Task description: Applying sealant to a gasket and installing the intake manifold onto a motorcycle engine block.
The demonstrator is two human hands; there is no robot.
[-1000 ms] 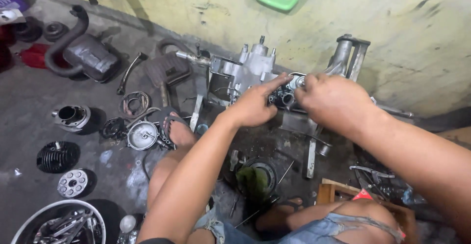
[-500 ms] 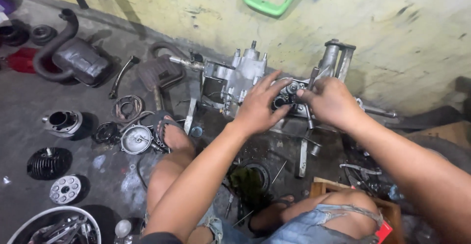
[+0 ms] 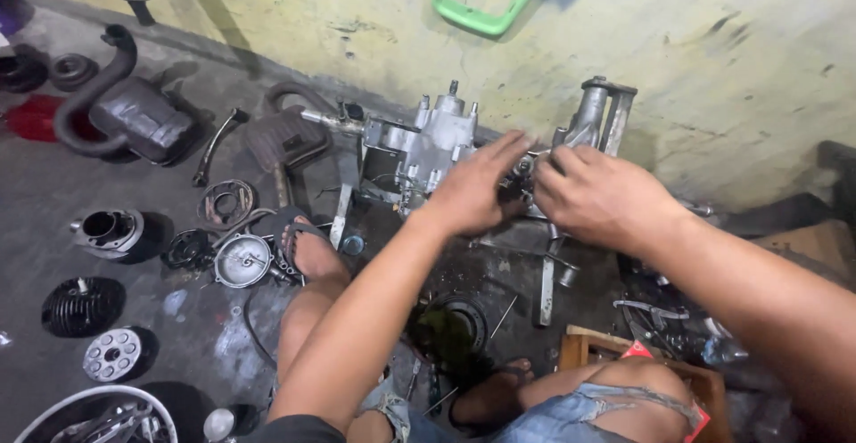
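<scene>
Clearly the engine block (image 3: 419, 153) is well stripped down: it stands on the floor (image 3: 53, 184) against the yellow wall (image 3: 713, 69), just above the middle of the frame, and both hands meet on its right side at a small dark fitting (image 3: 519, 184). The left hand (image 3: 473, 193) lies flat over that spot, fingers stretched and loose, holding nothing that shows; the right hand (image 3: 602, 198) curls its fingers toward the same fitting, but whether its grip has closed on anything I cannot tell, since the fingertips are hidden. Judging by what lies around, much has come off already and this fitting is not yet free. Left of the block lie a round cover (image 3: 242, 260) by the person's sandalled foot (image 3: 308, 247), a cylinder (image 3: 111, 229), a finned black head (image 3: 82, 305) and a drilled disc (image 3: 111, 354); at upper left rests the exhaust pipe (image 3: 134, 118).
</scene>
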